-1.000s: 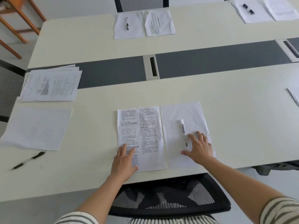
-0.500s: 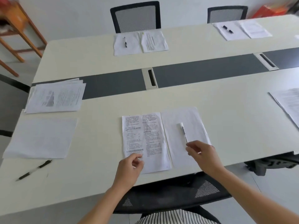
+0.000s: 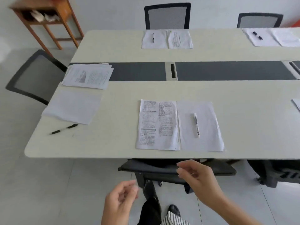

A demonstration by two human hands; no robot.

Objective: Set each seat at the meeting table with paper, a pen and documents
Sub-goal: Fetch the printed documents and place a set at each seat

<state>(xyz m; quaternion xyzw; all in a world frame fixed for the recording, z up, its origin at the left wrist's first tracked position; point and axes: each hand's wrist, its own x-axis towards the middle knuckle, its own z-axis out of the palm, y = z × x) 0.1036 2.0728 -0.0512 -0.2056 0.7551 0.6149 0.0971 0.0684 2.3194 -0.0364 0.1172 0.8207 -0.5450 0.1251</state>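
Note:
At the near seat a printed document [image 3: 158, 125] lies beside a blank sheet [image 3: 201, 127] with a white pen [image 3: 196, 125] on it. My left hand [image 3: 121, 201] and my right hand [image 3: 198, 177] hover below the table edge, off the papers, fingers loosely curled and holding nothing. At the table's left end lie a stack of printed documents [image 3: 88, 75], a stack of blank paper [image 3: 73, 106] and a loose black pen [image 3: 64, 129]. Two far seats hold paper sets, one with a black pen [image 3: 153, 37], the other with a short dark pen [image 3: 257, 35].
The long pale table [image 3: 113, 140] has a dark centre strip with a cable slot [image 3: 172, 71]. Black mesh chairs stand at the left end [image 3: 34, 77], the far side [image 3: 168, 16] and tucked under the near edge [image 3: 162, 168]. A wooden side table [image 3: 45, 20] stands at the back left.
Both hands lifted off the document and blank sheet and drew back below the table edge. The view pulled back and up, showing the chairs and floor.

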